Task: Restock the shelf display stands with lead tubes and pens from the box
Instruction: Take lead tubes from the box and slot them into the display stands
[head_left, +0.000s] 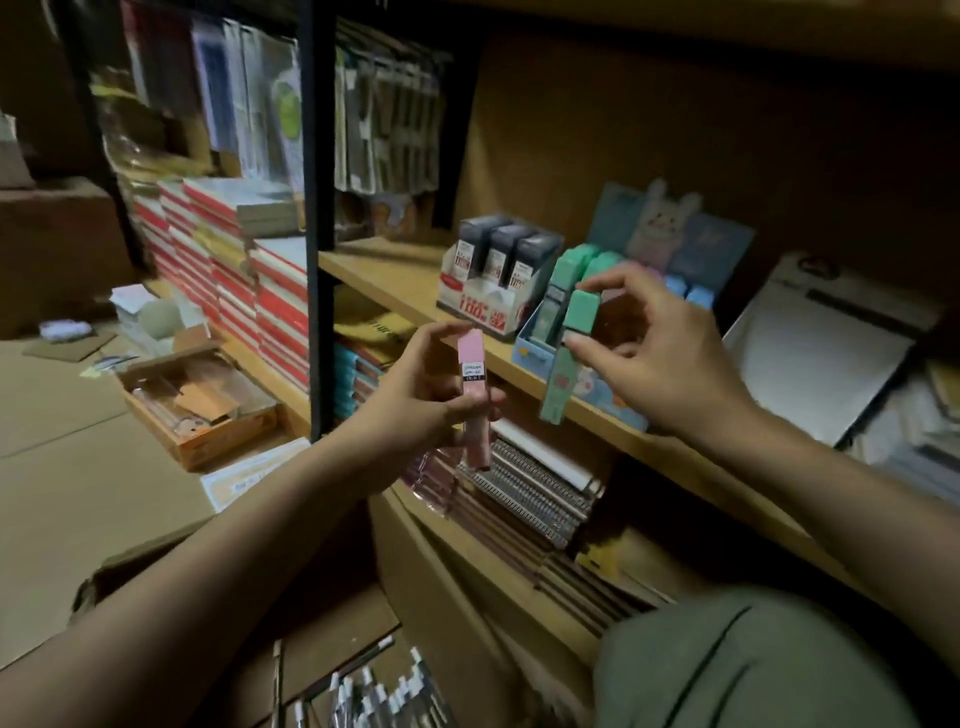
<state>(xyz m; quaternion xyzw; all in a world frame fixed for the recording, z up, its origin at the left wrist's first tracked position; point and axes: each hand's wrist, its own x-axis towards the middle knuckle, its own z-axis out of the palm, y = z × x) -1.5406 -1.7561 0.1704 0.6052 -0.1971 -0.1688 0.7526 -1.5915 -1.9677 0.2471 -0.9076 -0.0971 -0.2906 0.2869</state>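
Dim, warm light (corners fall to shadow), soft blur, wide-angle bending at edges.

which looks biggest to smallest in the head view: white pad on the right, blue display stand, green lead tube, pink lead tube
1. white pad
2. blue display stand
3. green lead tube and pink lead tube: look alike, unranked

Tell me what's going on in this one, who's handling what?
A person is restocking a stationery shelf. The left hand holds a pink lead tube upright, away from the shelf. The right hand pinches the cap of a green lead tube at the front of the blue display stand, which already holds green and blue tubes. Pens lie in the box below.
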